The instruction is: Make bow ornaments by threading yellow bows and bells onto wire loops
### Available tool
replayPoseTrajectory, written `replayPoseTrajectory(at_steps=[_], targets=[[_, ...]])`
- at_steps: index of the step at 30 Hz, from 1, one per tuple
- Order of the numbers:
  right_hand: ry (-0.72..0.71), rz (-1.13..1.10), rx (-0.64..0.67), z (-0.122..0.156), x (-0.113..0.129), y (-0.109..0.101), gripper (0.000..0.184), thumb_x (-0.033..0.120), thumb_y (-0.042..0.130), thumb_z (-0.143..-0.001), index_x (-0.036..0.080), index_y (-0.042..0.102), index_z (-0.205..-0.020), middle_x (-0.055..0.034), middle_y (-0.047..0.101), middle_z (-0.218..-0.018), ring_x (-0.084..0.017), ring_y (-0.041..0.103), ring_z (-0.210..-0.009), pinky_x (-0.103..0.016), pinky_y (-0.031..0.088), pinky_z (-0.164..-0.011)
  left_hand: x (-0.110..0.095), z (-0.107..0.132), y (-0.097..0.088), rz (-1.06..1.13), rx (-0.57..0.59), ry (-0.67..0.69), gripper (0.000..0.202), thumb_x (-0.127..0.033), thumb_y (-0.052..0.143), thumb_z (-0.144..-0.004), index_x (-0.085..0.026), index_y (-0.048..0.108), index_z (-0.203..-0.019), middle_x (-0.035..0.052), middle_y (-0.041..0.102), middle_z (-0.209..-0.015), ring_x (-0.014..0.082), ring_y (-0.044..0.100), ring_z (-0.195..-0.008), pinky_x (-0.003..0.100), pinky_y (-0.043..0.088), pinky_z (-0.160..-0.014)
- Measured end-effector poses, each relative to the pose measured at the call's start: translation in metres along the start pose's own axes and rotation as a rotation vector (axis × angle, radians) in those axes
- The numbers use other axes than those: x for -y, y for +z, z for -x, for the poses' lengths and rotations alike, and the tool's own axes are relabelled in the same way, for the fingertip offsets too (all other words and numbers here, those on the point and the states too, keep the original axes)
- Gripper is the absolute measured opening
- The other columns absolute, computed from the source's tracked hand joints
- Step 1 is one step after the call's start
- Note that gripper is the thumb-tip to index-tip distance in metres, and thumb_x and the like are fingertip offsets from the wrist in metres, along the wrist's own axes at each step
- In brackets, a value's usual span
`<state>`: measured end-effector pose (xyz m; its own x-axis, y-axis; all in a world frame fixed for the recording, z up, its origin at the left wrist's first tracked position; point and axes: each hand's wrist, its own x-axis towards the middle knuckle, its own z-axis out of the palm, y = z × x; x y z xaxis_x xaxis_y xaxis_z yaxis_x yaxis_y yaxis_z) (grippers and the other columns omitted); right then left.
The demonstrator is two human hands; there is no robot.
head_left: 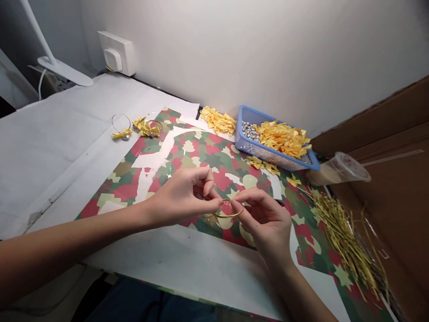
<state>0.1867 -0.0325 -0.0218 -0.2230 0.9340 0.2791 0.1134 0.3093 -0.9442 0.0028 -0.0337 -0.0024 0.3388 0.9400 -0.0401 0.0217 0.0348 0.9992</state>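
One thin gold-coloured wire hoop (231, 216), held up between bare left hand (191, 190) and bare right hand (268, 217), just over some red, green and cream patterned paper (201, 154). Thumb and forefinger of the left pinched together on the wire, same deal on the right, so two pinches on one hoop, fingertips near each other. Bit of wire hidden behind the fingers, can't tell more there.

Off to the left, one hoop with a yellow ribbon bow (122, 133) by itself, and just beside that, a tangle of yellow-bowed hoops (147, 128), can't get an exact count.

Further back, one blue plastic basket (254, 150). Inside: loads of small shiny silver balls (250, 131) plus a heap of yellow ribbon bows (281, 137), way too many to count. One more pile of yellow bows (217, 120) just left of the basket, also uncountable. In front, a few loose yellow bows (255, 162), at least two, then one single yellow bow (294, 180) further right.

Over on the right, one clear plastic cup (345, 169) and one big bundle of dull gold strands (345, 232). Far left, one white lamp (65, 69).
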Motion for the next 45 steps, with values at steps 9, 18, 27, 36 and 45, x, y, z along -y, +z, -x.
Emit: replayPoseTrajectory(at_steps=[9,18,27,36,45], targets=[[0.061,0.023,0.023,-0.002,0.001,-0.001,0.005,0.023,0.069,-0.078,0.023,0.068,-0.073,-0.0014,0.065,-0.068,-0.014,0.061,-0.059,-0.020,0.045,-0.036,-0.002,0.002,-0.001,-0.110,0.014,0.047,0.033,-0.017,0.062,-0.075,-0.020,0.032,-0.062,-0.0016,0.059,-0.062,0.0093,0.057,-0.054,0.018,0.039,-0.044],[0.084,-0.001,0.042,-0.001,-0.005,-0.004,0.004,0.024,0.070,-0.078,0.023,0.070,-0.074,-0.0013,0.067,-0.068,-0.014,0.062,-0.060,-0.019,0.048,-0.036,0.001,0.002,-0.001,-0.339,-0.038,0.172,0.032,-0.018,0.060,-0.076,-0.021,0.031,-0.062,-0.0006,0.059,-0.061,0.0124,0.060,-0.060,0.022,0.042,-0.050],[0.090,-0.012,0.066,-0.004,-0.004,-0.006,0.005,0.021,0.071,-0.077,0.025,0.074,-0.079,-0.0005,0.069,-0.070,-0.013,0.063,-0.058,-0.018,0.049,-0.036,0.001,0.002,-0.001,-0.447,-0.034,0.233,0.032,-0.015,0.057,-0.077,-0.021,0.029,-0.062,-0.0004,0.062,-0.064,0.0108,0.058,-0.058,0.022,0.039,-0.051],[0.185,0.021,0.106,-0.005,-0.004,-0.009,0.008,0.027,0.074,-0.074,0.020,0.071,-0.074,-0.0005,0.067,-0.067,-0.008,0.056,-0.044,-0.016,0.045,-0.034,0.003,0.002,-0.001,-0.447,-0.003,0.293,0.031,-0.012,0.056,-0.077,-0.021,0.030,-0.063,-0.0034,0.058,-0.062,0.0093,0.055,-0.058,0.021,0.039,-0.051],[0.240,0.005,0.152,-0.007,-0.004,-0.010,0.014,0.033,0.073,-0.074,0.020,0.068,-0.074,-0.0005,0.066,-0.068,-0.010,0.057,-0.045,-0.019,0.046,-0.035,0.001,-0.001,-0.005,-0.379,0.027,0.280,0.022,-0.010,0.059,-0.075,-0.019,0.040,-0.068,-0.0068,0.050,-0.062,0.0058,0.050,-0.053,0.017,0.042,-0.049]])
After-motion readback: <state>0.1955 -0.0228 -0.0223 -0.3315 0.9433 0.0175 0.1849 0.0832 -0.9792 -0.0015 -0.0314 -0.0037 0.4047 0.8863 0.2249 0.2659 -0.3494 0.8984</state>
